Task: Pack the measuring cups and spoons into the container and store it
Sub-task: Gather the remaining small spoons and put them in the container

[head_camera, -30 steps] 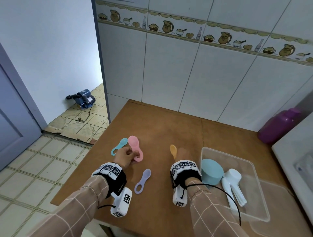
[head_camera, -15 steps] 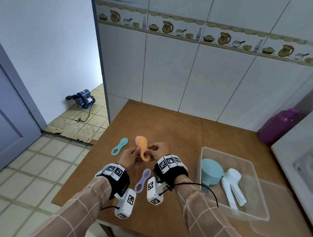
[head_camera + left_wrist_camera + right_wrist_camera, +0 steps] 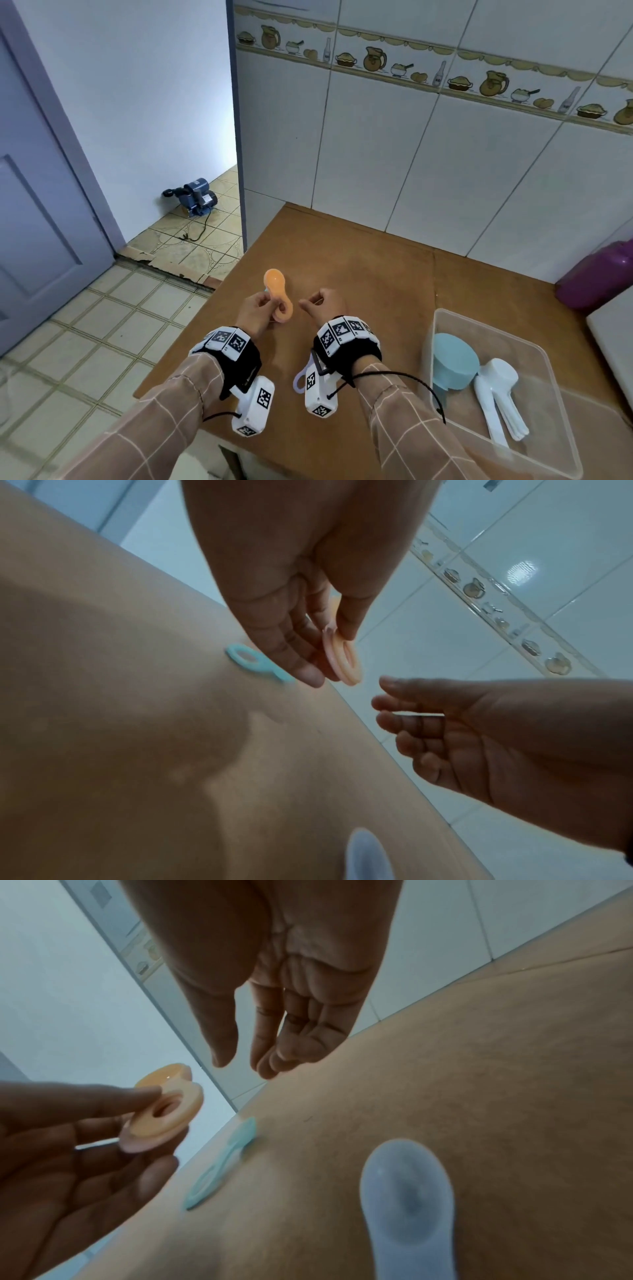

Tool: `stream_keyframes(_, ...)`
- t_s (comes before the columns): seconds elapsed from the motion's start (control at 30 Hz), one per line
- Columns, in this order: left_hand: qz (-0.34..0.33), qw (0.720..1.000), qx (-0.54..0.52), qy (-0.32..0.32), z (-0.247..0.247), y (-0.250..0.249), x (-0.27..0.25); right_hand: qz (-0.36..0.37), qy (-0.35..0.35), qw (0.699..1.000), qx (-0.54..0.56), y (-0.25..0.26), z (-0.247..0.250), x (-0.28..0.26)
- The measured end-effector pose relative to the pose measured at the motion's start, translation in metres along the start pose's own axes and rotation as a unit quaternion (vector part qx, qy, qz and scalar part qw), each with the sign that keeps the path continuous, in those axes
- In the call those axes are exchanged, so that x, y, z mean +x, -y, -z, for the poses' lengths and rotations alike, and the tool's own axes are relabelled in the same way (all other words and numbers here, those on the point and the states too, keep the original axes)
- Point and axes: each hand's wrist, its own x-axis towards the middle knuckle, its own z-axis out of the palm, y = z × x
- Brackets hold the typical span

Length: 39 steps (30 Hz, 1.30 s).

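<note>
My left hand (image 3: 270,308) pinches an orange measuring spoon (image 3: 276,286) stacked on a pink one, ring handles together (image 3: 342,658), above the brown table (image 3: 359,274). My right hand (image 3: 315,301) hovers just right of them, fingers relaxed (image 3: 260,1042), holding nothing. A teal spoon (image 3: 253,664) lies on the table below the left hand. A lilac spoon (image 3: 407,1191) lies under my right wrist, only its ring (image 3: 298,381) showing in the head view. The clear container (image 3: 534,346) at the right holds a blue cup (image 3: 454,365) and white scoops (image 3: 496,394).
A purple jug (image 3: 596,277) stands at the back right beside a white appliance (image 3: 613,335). A tiled wall closes the table's far side. The table's left edge drops to a tiled floor with a blue pump (image 3: 197,198) and a door.
My right hand brought the orange spoon over, laid it on the pink one in my left hand, then let go and drew back to the right.
</note>
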Motion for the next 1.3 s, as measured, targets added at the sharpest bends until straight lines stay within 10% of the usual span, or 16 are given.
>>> stream_keyframes(0.77,0.037,0.996,0.058,-0.064,0.121,0.017,0.016,-0.055,0.100,0.972,-0.207,0.056,-0.083,0.033)
stream_keyframes(1.3,0.006,0.992,0.127,-0.006,0.092,0.021,0.025,-0.056,0.017,0.997,0.046,0.042,-0.071,0.017)
